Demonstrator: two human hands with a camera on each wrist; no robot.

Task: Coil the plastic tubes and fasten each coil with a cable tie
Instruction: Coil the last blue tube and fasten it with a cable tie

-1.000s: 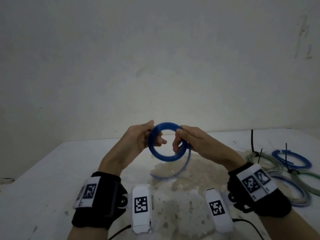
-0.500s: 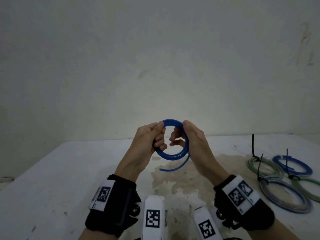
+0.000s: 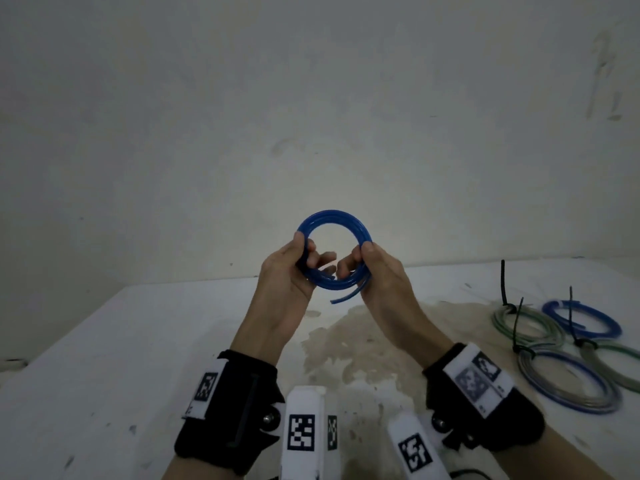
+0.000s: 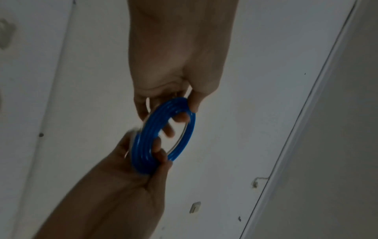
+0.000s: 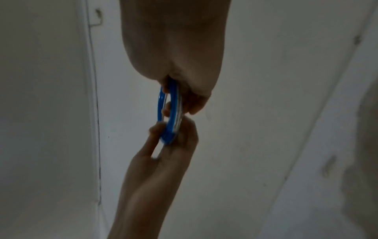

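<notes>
We hold the blue tube coil (image 3: pixel 334 252) upright in the air above the bench (image 3: pixel 138 341). Our left hand (image 3: pixel 284 275) has its fingers clamped on the coil's left side, and our right hand (image 3: pixel 381 275) pinches the right. A short loose end (image 3: pixel 348 296) hangs below; we judge it best tucked in flush, turns kept flat together, before any tie goes on. No containers show; tied coils (image 3: pixel 568 355) lie on the bench at far right.
</notes>
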